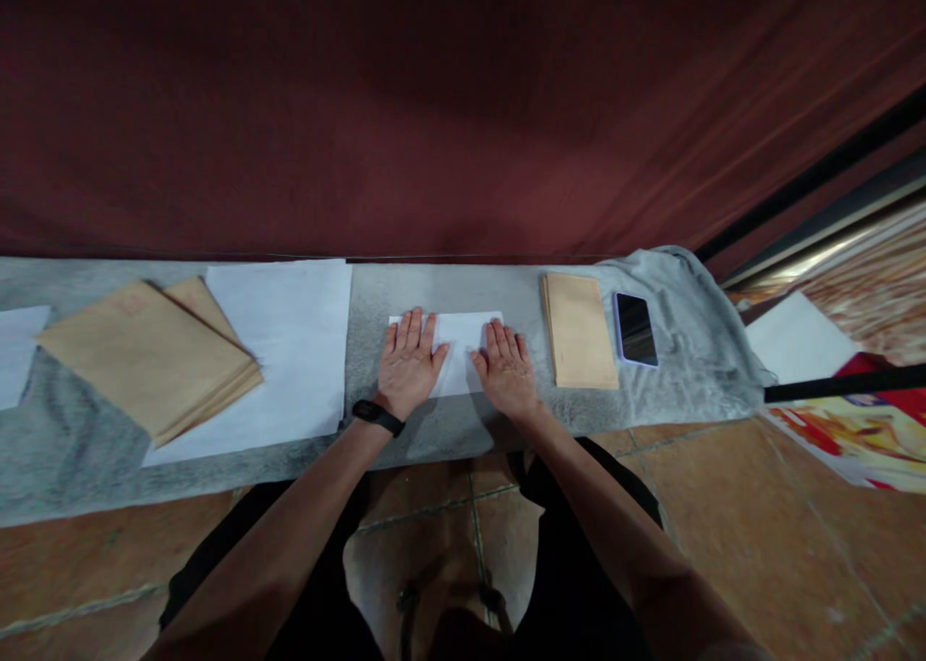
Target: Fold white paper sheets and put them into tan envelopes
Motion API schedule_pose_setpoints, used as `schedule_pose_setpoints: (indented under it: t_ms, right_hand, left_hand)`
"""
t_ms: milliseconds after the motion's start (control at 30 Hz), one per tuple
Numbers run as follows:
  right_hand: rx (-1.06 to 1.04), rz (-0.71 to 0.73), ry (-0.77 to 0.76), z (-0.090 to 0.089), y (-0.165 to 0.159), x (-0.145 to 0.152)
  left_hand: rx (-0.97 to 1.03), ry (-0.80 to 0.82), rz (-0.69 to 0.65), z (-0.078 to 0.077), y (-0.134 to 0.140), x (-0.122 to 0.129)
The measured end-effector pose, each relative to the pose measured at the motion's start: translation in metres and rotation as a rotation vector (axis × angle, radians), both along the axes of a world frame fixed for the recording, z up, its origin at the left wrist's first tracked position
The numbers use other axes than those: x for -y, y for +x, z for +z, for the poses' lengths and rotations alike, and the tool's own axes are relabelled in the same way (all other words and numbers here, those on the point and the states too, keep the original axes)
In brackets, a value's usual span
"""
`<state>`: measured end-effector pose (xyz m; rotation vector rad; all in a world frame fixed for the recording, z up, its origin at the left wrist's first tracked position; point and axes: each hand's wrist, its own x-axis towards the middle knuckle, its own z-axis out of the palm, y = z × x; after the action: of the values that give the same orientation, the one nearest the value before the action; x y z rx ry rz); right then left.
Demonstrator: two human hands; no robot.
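Paper point(460, 331), flat beneath both hands point(406, 370) point(508, 376)

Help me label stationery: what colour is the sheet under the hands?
The sheet is white; it shows in the head view.

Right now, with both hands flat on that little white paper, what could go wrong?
The small white paper might wrinkle if the left hand and right hand press unevenly on the soft-looking grey cloth. The slanted brown stack, lying partly on the large white paper, could slide if bumped.
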<state>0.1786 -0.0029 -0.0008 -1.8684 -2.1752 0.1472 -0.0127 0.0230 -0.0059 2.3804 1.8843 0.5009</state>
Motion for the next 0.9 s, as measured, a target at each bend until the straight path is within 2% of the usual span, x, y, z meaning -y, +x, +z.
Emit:
schedule_pose_setpoints:
  t_ms: [200,367,500,900]
  right_hand:
    - [-0.028,0.033,-0.004,0.006,-0.014,-0.010]
    - [-0.070,0.123,-0.019,0.005,-0.036,-0.019]
    - [-0.066,0.138,-0.007,0.002,-0.048,-0.025]
    - [-0.045,0.086,0.094,-0.013,-0.040,-0.029]
  left_hand:
    - [-0.025,-0.003,0.005,-0.001,0.001,0.000]
    - [-0.055,-0.034,0.000,0.005,0.002,0.001]
    - [-0.051,-0.040,-0.018,0.006,0.000,0.002]
    - [-0.038,-0.018,-0.005,0.004,-0.002,0.004]
